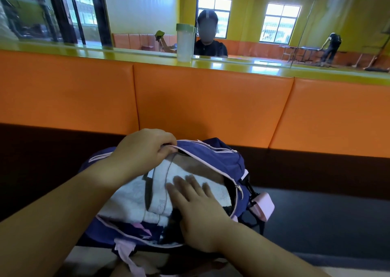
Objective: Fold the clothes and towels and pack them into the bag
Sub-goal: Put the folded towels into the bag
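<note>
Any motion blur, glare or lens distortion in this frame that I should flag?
Head view: the right hand is motion-blurred at the fingertips where it presses the white towel; the left hand, gripping the rim of the bag, is sharp. Head view: window reflections glare on the green ledge, and the wide lens bows the orange backrest.
</note>
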Demonstrator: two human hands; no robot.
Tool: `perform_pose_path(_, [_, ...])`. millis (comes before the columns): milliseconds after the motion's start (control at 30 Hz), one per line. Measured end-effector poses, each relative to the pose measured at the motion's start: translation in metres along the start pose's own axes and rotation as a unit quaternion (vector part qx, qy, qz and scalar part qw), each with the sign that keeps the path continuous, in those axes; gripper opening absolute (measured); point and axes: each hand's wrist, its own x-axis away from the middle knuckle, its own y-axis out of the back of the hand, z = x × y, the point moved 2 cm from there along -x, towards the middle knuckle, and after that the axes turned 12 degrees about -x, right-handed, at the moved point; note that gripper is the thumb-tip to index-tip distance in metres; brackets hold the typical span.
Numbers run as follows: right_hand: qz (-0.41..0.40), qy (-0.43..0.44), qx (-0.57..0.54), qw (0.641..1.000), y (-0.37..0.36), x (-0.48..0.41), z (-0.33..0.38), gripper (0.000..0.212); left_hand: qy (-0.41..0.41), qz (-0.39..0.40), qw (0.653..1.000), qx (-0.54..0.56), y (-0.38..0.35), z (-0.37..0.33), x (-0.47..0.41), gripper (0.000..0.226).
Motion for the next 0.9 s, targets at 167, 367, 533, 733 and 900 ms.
perform_pose_path(167, [0.047,-0.007,-0.061,0.997,-0.001,-0.029,0.006,0.08,0.005,-0.01,0.999,0.03,0.002,0.001,0.016,0.02])
perform_pose_path(367, [0.073,0.026,-0.048,0.996,-0.003,-0.028,-0.004,0.07,0.014,0.009,0.999,0.047,-0.003,0.011,0.042,0.025])
perform_pose_path(533, [-0.013,0.086,-0.049,0.995,-0.008,-0.003,-0.02,0.069,0.021,0.017,0.999,0.041,-0.015,0.021,0.07,0.036])
perform_pose_path(733, [-0.049,0.134,-0.024,0.989,0.013,0.026,-0.034,0.044,0.025,0.026,0.999,0.038,-0.023,0.027,0.101,0.037])
perform_pose_path(900, [-0.091,0.151,-0.002,0.984,0.066,0.035,-0.029,0.027,0.039,0.028,0.998,0.031,-0.01,0.034,0.09,0.039])
